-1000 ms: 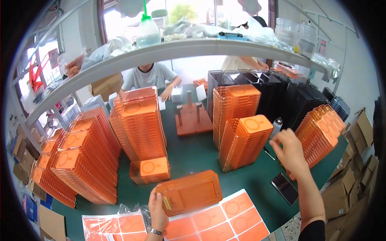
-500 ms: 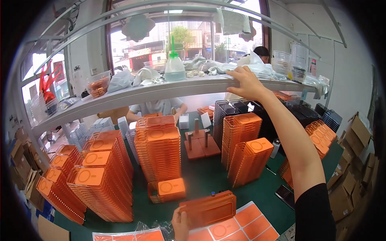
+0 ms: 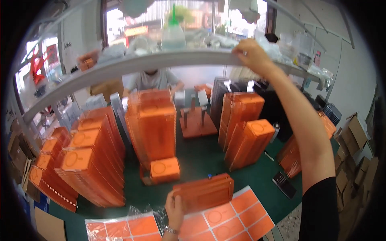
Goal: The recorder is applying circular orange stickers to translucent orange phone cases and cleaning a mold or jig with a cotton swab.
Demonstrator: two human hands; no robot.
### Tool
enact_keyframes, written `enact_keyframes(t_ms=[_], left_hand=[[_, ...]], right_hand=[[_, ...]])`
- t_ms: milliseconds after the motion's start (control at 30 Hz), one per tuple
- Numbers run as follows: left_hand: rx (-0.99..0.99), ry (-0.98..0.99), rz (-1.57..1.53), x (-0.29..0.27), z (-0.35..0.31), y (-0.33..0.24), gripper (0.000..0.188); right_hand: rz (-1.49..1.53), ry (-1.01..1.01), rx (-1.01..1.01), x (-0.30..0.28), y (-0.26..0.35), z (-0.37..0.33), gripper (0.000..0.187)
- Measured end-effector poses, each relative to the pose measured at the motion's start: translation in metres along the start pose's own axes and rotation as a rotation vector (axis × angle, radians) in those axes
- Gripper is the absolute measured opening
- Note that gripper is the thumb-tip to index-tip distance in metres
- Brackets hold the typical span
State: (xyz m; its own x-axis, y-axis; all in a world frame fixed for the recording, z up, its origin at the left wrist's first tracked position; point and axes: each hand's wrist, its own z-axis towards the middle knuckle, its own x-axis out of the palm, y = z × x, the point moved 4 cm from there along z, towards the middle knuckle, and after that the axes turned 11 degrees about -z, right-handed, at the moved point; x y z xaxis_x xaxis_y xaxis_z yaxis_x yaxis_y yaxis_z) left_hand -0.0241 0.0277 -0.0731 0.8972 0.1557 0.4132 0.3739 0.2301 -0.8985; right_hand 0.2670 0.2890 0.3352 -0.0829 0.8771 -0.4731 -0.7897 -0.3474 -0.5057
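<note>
At the near edge of the table my left hand point(image 3: 173, 209) grips the left end of an orange-brown rectangular block point(image 3: 204, 193) with a raised rim and a small blue knob on top. The block is tilted up over a sheet of orange square stickers point(image 3: 237, 215) marked with ring shapes. My right hand point(image 3: 254, 58) is raised to the front edge of the grey overhead shelf point(image 3: 161, 60). Its fingers are curled together, and a small dark spot shows near the fingertips; what they pinch, if anything, is too blurred to tell.
Tall stacks of orange trays point(image 3: 155, 132) stand left, middle and right on the green table point(image 3: 193, 156). A reddish stand with upright posts point(image 3: 198, 127) is behind. A dark phone-like object point(image 3: 284, 184) lies at right. Across the table sits a person point(image 3: 155, 81). A bottle point(image 3: 173, 37) stands on the shelf.
The view has tipped downward and blurred. My right hand's fingers, spread over the shelf edge before, have drawn together. My left hand still holds the block.
</note>
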Motion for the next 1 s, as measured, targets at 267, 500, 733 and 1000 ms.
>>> enact_keyframes(t_ms=[267, 500, 733, 1000], left_hand=[[-0.006, 0.011, 0.143, 0.004, 0.012, -0.014, 0.032], [-0.005, -0.002, -0.001, 0.005, 0.010, -0.005, 0.033], [0.021, -0.031, -0.084, 0.007, 0.020, -0.003, 0.035], [0.083, -0.030, -0.160, 0.010, 0.019, -0.002, 0.033]], right_hand=[[0.840, 0.163, 0.676, -0.042, 0.061, -0.101, 0.023], [1.334, 0.261, 0.658, -0.057, 0.229, -0.264, 0.012], [1.267, 0.314, 0.591, -0.064, 0.285, -0.277, 0.017], [1.099, 0.116, 0.265, -0.043, 0.320, -0.258, 0.025]])
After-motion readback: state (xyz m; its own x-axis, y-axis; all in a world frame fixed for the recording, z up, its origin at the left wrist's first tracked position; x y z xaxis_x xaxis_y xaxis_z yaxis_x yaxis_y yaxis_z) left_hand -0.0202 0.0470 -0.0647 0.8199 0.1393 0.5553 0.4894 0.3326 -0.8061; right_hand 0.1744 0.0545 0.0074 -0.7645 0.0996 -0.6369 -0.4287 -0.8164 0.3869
